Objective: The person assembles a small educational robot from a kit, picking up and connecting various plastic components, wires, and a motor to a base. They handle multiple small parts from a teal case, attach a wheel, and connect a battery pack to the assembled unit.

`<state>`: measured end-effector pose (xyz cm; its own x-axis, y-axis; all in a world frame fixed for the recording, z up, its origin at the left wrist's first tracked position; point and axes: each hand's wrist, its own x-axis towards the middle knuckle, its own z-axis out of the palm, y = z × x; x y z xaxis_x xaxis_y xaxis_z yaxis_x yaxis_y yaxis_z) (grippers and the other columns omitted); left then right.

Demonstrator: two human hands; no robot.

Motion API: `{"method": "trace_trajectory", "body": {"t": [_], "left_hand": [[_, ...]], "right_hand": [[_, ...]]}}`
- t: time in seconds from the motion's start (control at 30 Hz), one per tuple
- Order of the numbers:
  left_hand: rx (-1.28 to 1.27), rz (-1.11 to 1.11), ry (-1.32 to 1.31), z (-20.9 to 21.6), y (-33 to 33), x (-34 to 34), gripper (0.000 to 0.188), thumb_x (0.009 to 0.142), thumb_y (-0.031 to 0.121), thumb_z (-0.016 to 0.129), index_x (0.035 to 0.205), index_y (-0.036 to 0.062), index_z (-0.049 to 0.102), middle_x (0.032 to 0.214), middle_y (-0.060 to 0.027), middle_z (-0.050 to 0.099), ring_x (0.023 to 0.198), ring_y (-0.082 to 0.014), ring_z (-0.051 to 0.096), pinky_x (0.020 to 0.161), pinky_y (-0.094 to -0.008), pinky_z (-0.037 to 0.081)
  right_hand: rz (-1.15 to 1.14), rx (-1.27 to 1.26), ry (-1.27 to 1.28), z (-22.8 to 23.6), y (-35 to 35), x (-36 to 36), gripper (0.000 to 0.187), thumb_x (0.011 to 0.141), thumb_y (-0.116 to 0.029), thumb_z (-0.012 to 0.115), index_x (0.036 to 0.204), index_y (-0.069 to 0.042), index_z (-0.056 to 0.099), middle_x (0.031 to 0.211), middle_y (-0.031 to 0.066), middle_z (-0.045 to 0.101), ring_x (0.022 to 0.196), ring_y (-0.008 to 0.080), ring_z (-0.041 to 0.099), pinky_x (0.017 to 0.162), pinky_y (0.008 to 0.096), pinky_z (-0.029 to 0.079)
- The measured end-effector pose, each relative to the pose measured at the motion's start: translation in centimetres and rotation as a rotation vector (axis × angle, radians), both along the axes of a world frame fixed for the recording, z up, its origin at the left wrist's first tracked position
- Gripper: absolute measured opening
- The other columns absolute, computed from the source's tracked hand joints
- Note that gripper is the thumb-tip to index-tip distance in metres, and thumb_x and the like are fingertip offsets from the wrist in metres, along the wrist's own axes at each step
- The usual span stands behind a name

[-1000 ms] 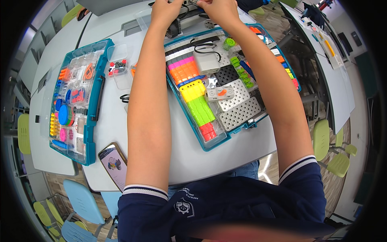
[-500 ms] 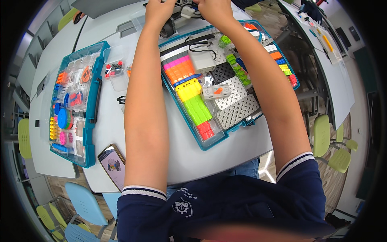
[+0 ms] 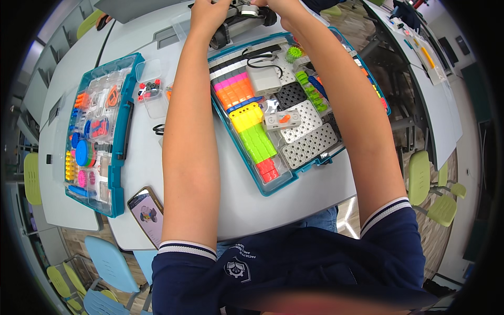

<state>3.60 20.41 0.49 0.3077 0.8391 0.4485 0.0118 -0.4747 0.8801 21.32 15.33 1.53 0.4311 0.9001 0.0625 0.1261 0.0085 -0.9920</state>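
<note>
A dark wheeled building-kit model (image 3: 242, 23) lies straight ahead at 12 o'clock, at the far side of the white table (image 3: 247, 215), partly cut off by the upper edge of the view. The left hand (image 3: 209, 17) is at its 9 o'clock side, above a black wheel (image 3: 221, 38); the right hand (image 3: 283, 7) is at its 3 o'clock side, near a pale grey block (image 3: 249, 10) on top. The fingers of both hands run out of view or are hidden, so I cannot tell whether they pinch, press or are spread.

The model looks fairly light, with a stiff frame; the wheels may turn under a grip, and small joints could pop apart if twisted. It would probably be best held by the rigid frame between the wheels, one hand on each side.

At 5 o'clock from it is an open teal-rimmed parts case (image 3: 283, 187) with coloured bricks, perforated grey plates (image 3: 310, 144) and a white box-shaped module (image 3: 264, 80) with a black cable. At 8 o'clock are a small clear box (image 3: 155, 107) and, beyond it, a second teal case (image 3: 118, 173); at 7 o'clock lies a smartphone (image 3: 147, 214).
</note>
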Motion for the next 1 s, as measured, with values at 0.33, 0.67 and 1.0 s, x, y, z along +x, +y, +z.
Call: {"method": "trace_trajectory", "body": {"t": [0.33, 0.67, 1.0], "left_hand": [[0.1, -0.011, -0.018, -0.6, 0.7, 0.2, 0.028, 0.095, 0.018, 0.063, 0.113, 0.0025, 0.077, 0.099, -0.0106, 0.076, 0.091, -0.0186, 0.067, 0.084, -0.0318, 0.052], [0.127, -0.004, -0.012, -0.7, 0.7, 0.0, 0.028, 0.095, 0.018, 0.063, 0.113, 0.0023, 0.077, 0.106, -0.0124, 0.075, 0.1, -0.021, 0.067, 0.091, -0.0331, 0.051], [0.135, -0.001, -0.012, -0.8, 0.9, 0.1, 0.028, 0.095, 0.018, 0.063, 0.113, 0.0018, 0.077, 0.107, -0.0135, 0.075, 0.101, -0.0225, 0.067, 0.092, -0.0333, 0.051]], "right_hand": [[-0.195, 0.054, -0.009, 0.1, -0.7, -2.7, 0.011, 0.078, -0.004, 0.073, 0.078, 0.007, 0.072, 0.07, 0.014, 0.067, 0.06, 0.0217, 0.061, 0.053, 0.038, 0.044], [-0.251, 0.122, -0.019, 0.4, -0.6, -3.7, 0.013, 0.078, -0.001, 0.067, 0.079, 0.012, 0.072, 0.073, 0.0202, 0.07, 0.063, 0.0271, 0.067, 0.056, 0.0391, 0.051], [-0.107, 0.139, 0.08, -0.1, 0.1, -2.9, 0.01, 0.082, -0.003, 0.064, 0.077, 0.005, 0.069, 0.069, 0.0143, 0.066, 0.057, 0.0229, 0.062, 0.049, 0.0369, 0.044]]}}
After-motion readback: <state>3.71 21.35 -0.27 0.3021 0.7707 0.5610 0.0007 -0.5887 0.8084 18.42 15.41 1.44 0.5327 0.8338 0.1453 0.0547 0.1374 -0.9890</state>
